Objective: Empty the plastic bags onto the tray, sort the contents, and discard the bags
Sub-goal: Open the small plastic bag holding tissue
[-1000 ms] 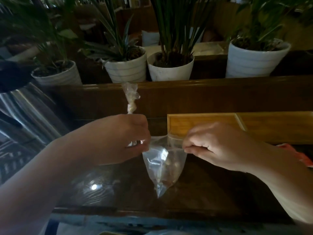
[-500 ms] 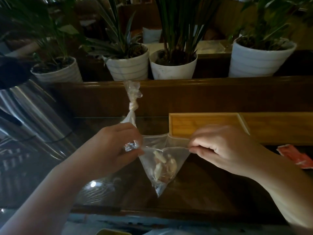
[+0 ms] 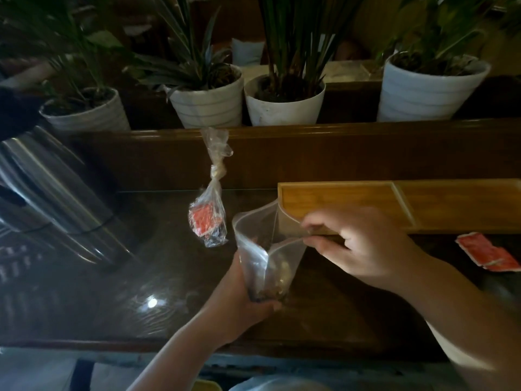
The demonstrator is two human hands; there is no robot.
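Observation:
A clear plastic bag (image 3: pixel 260 249) with small pale pieces at its bottom stands open-mouthed over the dark table. My left hand (image 3: pixel 239 301) cups its bottom from below. My right hand (image 3: pixel 363 249) pinches the right side of its rim and pulls the mouth wide, just in front of the wooden tray (image 3: pixel 335 198). A second, knotted bag (image 3: pixel 210 221) with red packets inside sits left of the open bag, apart from both hands. The tray has a divider, and its compartments look bare.
Red sachets (image 3: pixel 489 255) lie on the table at the right, in front of the tray. A shiny metal object (image 3: pixel 56 198) fills the left side. White plant pots (image 3: pixel 208 104) stand along the wooden ledge behind.
My left hand has let go of the knotted bag and dropped to the bottom of the clear bag. The bag's mouth is now pulled open, and the knotted bag sits apart at the left.

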